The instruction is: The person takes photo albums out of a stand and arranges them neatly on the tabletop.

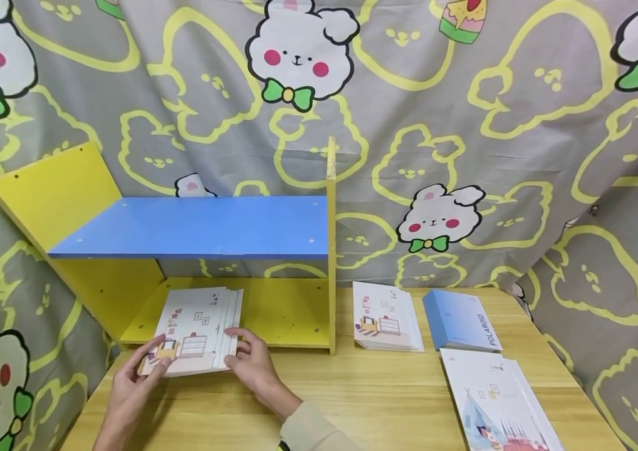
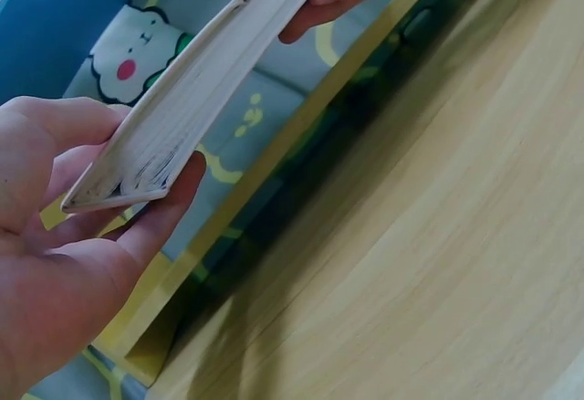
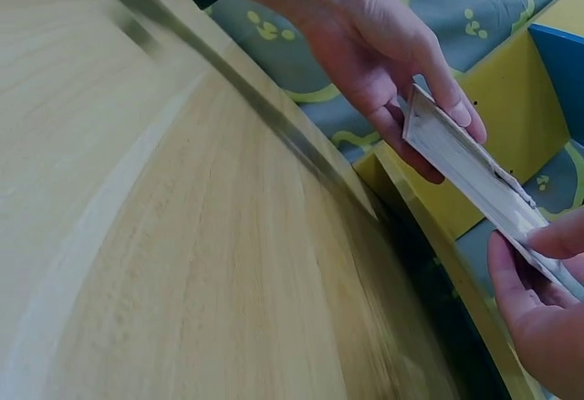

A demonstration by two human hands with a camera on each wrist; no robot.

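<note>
A white book [image 1: 192, 326] with a drawn room on its cover is held up in front of the yellow lower board of the shelf [image 1: 282, 307]. My left hand [image 1: 133, 382] grips its left edge, thumb on the cover and fingers underneath. On the opposite edge, my right hand [image 1: 257, 369] pinches the book between thumb and fingers. The left wrist view shows the page edges of the book [image 2: 187, 108] between two stiff covers. In the right wrist view both hands hold the tilted book [image 3: 465, 167] at its two ends.
A blue board [image 1: 200, 225] spans the shelf's upper part between yellow side panels. Right of it on the wooden table [image 1: 229, 413] lie a similar white book [image 1: 383, 319], a blue POLAROID book [image 1: 460, 319] and another white book [image 1: 494, 401]. A patterned curtain [image 1: 409, 156] hangs behind.
</note>
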